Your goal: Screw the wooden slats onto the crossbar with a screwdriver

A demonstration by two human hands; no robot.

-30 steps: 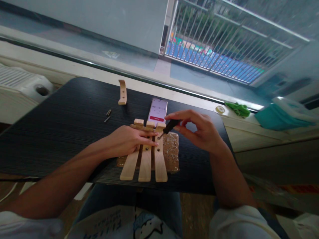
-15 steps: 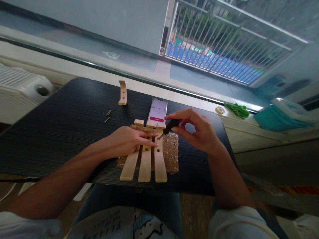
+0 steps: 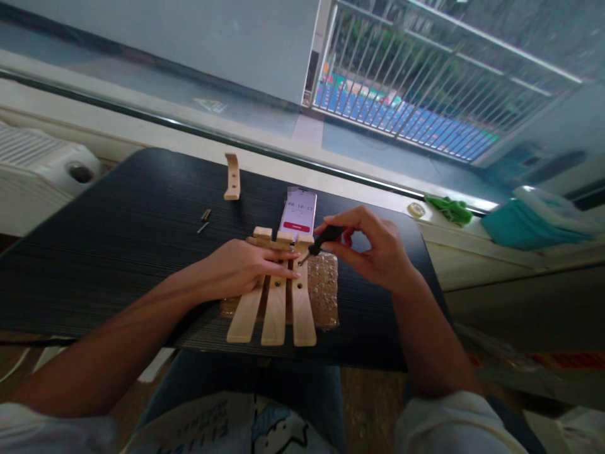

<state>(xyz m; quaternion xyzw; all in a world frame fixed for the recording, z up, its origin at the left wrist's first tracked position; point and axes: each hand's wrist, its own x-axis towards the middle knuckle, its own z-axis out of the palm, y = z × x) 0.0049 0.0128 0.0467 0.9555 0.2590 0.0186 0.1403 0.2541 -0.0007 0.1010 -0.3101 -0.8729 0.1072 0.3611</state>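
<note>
Right hand: here it is at the right, the right hand [image 3: 375,249] grasping the black-handled screwdriver [image 3: 327,237], thumb and fingers closed about the grip.
Screwdriver: slanting down to the left, its metal shaft meets the right-hand wooden slat [image 3: 304,318] at the upper hole; whether the tip sits on a screw head is too small to tell.
Left hand: in from the left, the left hand [image 3: 236,268] lies palm down over the slats, grasping nothing visible, two fingers stretched out to the right-hand slat, one on each side of that upper hole; the thumb is out of sight.
Wooden slats: three pale ones fan toward the near edge, the left slat [image 3: 244,321] and middle slat [image 3: 274,318] partly under the hand, a wooden crossbar [image 3: 258,241] running across near their far ends.
Cardboard block: wrapped in clear plastic, the cardboard block [image 3: 325,290] lies beneath the slats and shows out to the right.
Far side of the table: a phone [image 3: 299,211] with a timer display and red button lies just beyond the slats; left of it, a curved wooden piece [image 3: 232,180] with two holes.
Left on the table: small metal screws [image 3: 203,227] lie close together on the black tabletop [image 3: 118,221].
Right sill: tape roll [image 3: 416,209], green cloth [image 3: 449,209] and teal container [image 3: 524,221], in that order rightward.
</note>
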